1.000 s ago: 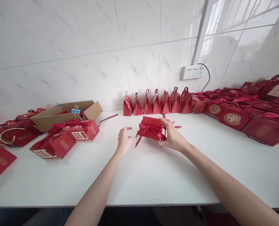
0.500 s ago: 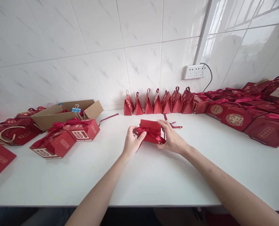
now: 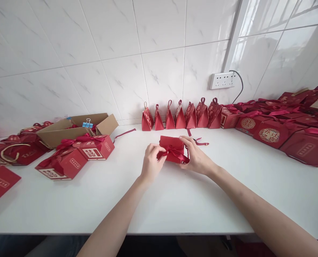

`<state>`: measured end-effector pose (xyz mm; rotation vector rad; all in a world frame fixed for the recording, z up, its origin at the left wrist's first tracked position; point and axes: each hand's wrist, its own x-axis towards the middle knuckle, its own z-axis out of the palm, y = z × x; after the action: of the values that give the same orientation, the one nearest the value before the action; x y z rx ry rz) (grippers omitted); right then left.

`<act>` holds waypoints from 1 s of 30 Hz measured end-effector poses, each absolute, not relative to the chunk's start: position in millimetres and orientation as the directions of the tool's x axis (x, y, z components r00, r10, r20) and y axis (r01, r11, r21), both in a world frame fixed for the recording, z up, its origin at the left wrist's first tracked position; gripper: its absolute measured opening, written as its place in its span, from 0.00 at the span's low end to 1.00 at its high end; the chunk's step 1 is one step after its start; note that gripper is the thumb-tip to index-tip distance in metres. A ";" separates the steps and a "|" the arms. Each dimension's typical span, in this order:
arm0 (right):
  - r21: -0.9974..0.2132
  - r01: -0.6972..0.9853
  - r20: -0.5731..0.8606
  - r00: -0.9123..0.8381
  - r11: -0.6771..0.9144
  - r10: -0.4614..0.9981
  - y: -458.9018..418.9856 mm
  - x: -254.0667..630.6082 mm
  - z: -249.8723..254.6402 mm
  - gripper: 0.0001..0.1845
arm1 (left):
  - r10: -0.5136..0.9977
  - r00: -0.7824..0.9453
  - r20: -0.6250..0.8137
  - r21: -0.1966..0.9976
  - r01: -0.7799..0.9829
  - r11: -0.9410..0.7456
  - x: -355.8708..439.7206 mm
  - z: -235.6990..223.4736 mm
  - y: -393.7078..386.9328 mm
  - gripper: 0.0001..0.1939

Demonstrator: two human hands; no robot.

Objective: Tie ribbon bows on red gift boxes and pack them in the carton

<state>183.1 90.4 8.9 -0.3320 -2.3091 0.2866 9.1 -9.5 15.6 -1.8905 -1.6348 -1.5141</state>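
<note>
A small red gift box [image 3: 172, 141] lies on the white table in front of me, with a shiny red ribbon [image 3: 177, 154] tied across it in a bow. My left hand [image 3: 153, 157] is at the box's left side, thumb and fingertips pinched on the ribbon's left part. Around the right side of the box curves my right hand [image 3: 195, 155], fingers on its top edge and thumb low at the front, holding it steady. Part of the box's right side is hidden by that hand.
Several red triangular boxes [image 3: 175, 119] stand along the tiled wall. Red boxes [image 3: 268, 132] are massed at the right. At the left are red boxes [image 3: 68, 164] and an open cardboard box [image 3: 59, 134] with a blue clip. Ribbon pieces [image 3: 124, 132] lie on the table [image 3: 188, 207].
My left hand has shifted from gripping the box's left edge to pinching the ribbon, its thumb drawn back to the fingers. The right hand and the box have barely moved.
</note>
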 end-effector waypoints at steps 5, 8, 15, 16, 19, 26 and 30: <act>-0.287 0.131 0.687 -0.662 0.949 0.299 89.9 182.2 8.8 0.53 | 0.412 0.154 0.898 0.025 0.918 -0.396 10.7 12.9 -9.3 0.07; -0.272 0.123 0.697 -0.659 0.954 0.284 89.6 181.9 8.6 0.53 | 0.357 0.225 0.907 -0.065 0.910 -0.409 11.3 12.0 -8.6 0.06; -0.270 0.048 0.736 -0.634 0.962 0.239 88.0 181.0 8.2 0.53 | 0.275 0.302 0.913 -0.169 0.893 -0.418 12.1 15.4 -10.3 0.08; -0.279 0.033 0.742 -0.628 0.960 0.237 87.4 180.8 8.4 0.53 | 0.254 0.318 0.914 -0.192 0.887 -0.420 12.8 17.0 -11.2 0.08; -0.281 -0.016 0.779 -0.588 0.960 0.218 85.5 180.3 9.1 0.52 | 0.190 0.356 0.915 -0.253 0.872 -0.419 16.0 22.6 -14.3 0.09; -0.195 -0.102 0.860 -0.496 0.976 0.120 83.9 180.2 11.2 0.51 | 0.123 0.388 0.914 -0.309 0.859 -0.409 21.5 29.0 -19.9 0.10; -0.174 -0.127 0.870 -0.484 0.976 0.092 84.2 179.9 11.6 0.51 | 0.118 0.395 0.911 -0.317 0.855 -0.411 21.0 28.8 -20.3 0.11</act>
<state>179.9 84.2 11.6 0.0248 -2.0601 0.2604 21.0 -20.3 28.8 -1.7993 -0.8459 -1.0858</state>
